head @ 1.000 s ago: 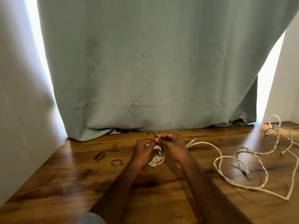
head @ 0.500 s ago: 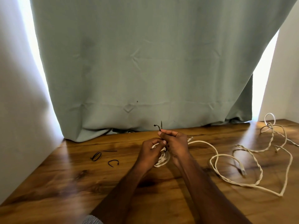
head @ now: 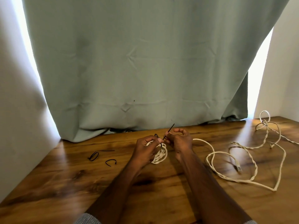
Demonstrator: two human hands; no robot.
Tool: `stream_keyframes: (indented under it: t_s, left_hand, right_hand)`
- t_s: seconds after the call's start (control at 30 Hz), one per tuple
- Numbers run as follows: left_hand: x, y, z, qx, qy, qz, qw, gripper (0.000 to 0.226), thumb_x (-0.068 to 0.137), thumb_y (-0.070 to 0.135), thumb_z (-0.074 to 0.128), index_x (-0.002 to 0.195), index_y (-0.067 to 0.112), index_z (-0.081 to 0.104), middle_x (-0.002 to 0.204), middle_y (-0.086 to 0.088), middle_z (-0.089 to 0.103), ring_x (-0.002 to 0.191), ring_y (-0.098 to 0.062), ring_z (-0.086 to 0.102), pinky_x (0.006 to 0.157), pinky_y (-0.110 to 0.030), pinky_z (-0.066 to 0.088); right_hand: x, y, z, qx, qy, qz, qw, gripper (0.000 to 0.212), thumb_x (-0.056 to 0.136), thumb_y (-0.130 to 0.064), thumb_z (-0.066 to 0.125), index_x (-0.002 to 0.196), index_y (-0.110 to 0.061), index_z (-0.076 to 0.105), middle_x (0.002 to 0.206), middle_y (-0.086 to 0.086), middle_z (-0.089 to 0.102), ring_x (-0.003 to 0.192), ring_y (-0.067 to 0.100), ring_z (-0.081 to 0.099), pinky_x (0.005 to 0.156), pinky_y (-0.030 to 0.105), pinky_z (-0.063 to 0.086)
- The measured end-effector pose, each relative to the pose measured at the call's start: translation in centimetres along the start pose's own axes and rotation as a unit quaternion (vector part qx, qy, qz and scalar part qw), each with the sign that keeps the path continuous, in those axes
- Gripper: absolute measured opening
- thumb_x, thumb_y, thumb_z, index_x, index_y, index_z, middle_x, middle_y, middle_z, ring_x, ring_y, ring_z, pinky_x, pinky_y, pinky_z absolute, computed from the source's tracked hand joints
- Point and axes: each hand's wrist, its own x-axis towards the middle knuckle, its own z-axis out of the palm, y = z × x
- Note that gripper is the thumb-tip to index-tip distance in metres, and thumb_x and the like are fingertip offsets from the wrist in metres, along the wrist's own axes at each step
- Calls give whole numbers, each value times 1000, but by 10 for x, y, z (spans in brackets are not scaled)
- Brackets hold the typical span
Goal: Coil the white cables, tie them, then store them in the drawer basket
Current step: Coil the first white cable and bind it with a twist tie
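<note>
Your left hand (head: 146,150) grips the coiled white cable (head: 159,155) over the wooden table (head: 64,183), thumb and finger pinching one end of a black tie (head: 169,130). Your right hand (head: 178,139) pinches the tie's other end, which sticks up toward the green curtain (head: 137,62). Two spare ties (head: 102,156) lie left of your left hand. One loose white cable (head: 242,159) sprawls right of your right hand, tangled and uncoiled.

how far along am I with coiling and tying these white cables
Done: one coiled cable. In hand: left hand and right hand pinch a black tie round it. Left: the loose cables, two spare ties, and storing; no drawer basket shows.
</note>
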Motion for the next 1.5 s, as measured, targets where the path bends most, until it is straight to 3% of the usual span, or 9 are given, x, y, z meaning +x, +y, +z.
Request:
stream_keyframes:
  t_s: [0.2, 0.53, 0.67, 0.83, 1.0, 1.23, 1.3, 1.4, 1.5]
  left_hand:
    - [0, 0, -2, 2, -3, 6, 1000, 18, 93, 10, 64, 88, -8, 68, 44, 3, 36, 36, -8, 26, 41, -14, 21]
    - [-3, 3, -4, 11, -23, 19, 999, 17, 92, 9, 64, 84, -6, 68, 46, 1, 37, 39, -10, 26, 44, -21, 17]
    - [-4, 3, -3, 7, -35, 17, 999, 17, 92, 9, 63, 81, -1, 70, 48, -2, 34, 42, -12, 23, 46, -28, 12]
    - [-7, 3, -2, 3, -49, 12, 999, 17, 92, 9, 64, 79, 8, 75, 48, -3, 37, 41, -12, 23, 47, -29, 12]
    - [-8, 2, -2, 26, -59, 18, 998, 17, 91, 11, 64, 81, 0, 73, 49, -6, 38, 40, -12, 25, 46, -31, 13]
    - [-14, 4, -3, 20, -85, 7, 996, 19, 94, 9, 61, 85, -4, 71, 46, 2, 40, 40, -9, 25, 47, -31, 12]
    - [-15, 0, -4, 14, -87, -8, 996, 19, 95, 10, 61, 82, 1, 72, 46, 1, 37, 40, -9, 24, 46, -29, 12]
    - [-16, -6, -4, 16, -77, -36, 996, 22, 95, 12, 60, 77, 9, 73, 44, 3, 38, 36, -7, 23, 43, -20, 14]
    - [-12, -9, -5, 10, -48, -56, 997, 29, 94, 11, 61, 68, 16, 71, 42, 4, 36, 33, -7, 22, 44, -18, 14]
  right_hand:
    - [21, 14, -8, -94, 71, -32, 993, 28, 76, 9, 79, 91, -10, 65, 88, 18, 75, 77, 26, 75, 62, 31, 59]
    - [31, 24, -7, -228, 108, -98, 963, 26, 71, 2, 84, 81, -18, 71, 83, 5, 74, 81, 22, 73, 79, 43, 63]
    - [32, 26, -9, -256, 114, -106, 954, 30, 74, 0, 83, 73, -25, 67, 81, 0, 72, 83, 20, 71, 79, 40, 62]
    - [38, 27, -19, -261, 141, -92, 951, 20, 77, 0, 81, 85, -17, 74, 88, 3, 74, 83, 16, 69, 76, 30, 58]
    - [37, 28, -19, -275, 138, -94, 947, 18, 80, -2, 80, 88, -17, 74, 89, 2, 71, 84, 15, 66, 65, 19, 43]
    - [43, 34, -19, -296, 135, -107, 940, 16, 80, -3, 79, 87, -17, 76, 91, 4, 74, 85, 17, 68, 73, 22, 48]
    - [43, 33, -20, -264, 126, -110, 950, 17, 82, 1, 75, 89, -15, 75, 89, 5, 75, 79, 17, 70, 66, 21, 50]
    - [40, 20, -20, -80, 94, -83, 989, 23, 86, 11, 66, 91, -11, 69, 87, 11, 74, 76, 20, 72, 58, 25, 56]
    - [30, -10, -12, 72, 66, -105, 990, 24, 82, 14, 70, 88, -10, 65, 81, 12, 71, 72, 20, 68, 56, 23, 56]
